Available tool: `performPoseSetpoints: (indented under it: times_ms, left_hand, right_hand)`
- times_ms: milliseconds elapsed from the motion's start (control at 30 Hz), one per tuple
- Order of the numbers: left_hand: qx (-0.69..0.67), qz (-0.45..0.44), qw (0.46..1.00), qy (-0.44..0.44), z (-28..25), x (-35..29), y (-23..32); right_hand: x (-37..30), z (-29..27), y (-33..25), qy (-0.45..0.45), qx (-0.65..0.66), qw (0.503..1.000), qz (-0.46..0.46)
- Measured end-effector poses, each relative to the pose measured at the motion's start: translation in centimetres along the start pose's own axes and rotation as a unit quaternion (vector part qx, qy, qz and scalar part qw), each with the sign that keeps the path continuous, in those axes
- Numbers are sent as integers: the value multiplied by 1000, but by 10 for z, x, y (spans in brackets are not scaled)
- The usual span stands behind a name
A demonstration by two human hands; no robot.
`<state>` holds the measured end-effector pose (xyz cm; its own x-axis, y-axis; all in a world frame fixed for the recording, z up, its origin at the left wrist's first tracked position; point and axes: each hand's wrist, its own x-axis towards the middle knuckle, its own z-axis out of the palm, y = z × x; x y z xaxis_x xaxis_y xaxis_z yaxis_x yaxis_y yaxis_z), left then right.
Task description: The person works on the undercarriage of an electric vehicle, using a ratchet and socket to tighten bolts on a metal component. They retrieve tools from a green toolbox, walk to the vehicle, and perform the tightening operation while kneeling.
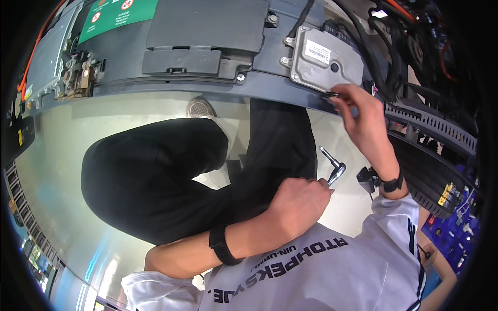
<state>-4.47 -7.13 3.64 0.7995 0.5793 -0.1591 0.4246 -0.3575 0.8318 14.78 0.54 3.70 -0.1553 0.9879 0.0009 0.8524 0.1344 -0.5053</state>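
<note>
My left hand [302, 205] is wrapped around the handle of a ratchet wrench [337, 172]. The wrench's chrome head and short extension stick out beyond the fist, pointing up and left, and touch nothing. At the near right corner of a silver metal control module [328, 58], my right hand [361, 111] has thumb and fingertips close together at the module's edge. Something small and dark shows at those fingertips, too small to make out. Mounting tabs with bolts stick out from the module's left side, and black connectors [336, 32] plug into its far side.
A dark grey housing [124, 67] spans the far side, carrying a black cover [207, 23] and a green label [116, 18]. Black wiring [394, 62] and an orange cable [398, 8] run at the far right. Below lie a slotted black trim [433, 124] and blue tool storage [456, 233]. My bent legs [155, 160] fill the middle.
</note>
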Motion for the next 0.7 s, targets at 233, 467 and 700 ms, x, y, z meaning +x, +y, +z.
performPoseSetpoints:
  times_ms: [233,467,700]
  left_hand:
    - [3,-10,1000,-3,5,-6,-1]
    - [16,1,999,-43,5,-9,-3]
    - [17,-5,999,-46,-3,-6,-10]
  right_hand:
    - [41,31,-12,-32,-36,994,-97]
    - [53,29,-15,-67,-84,985,-132]
    - [57,24,-24,-93,-129,978,-137]
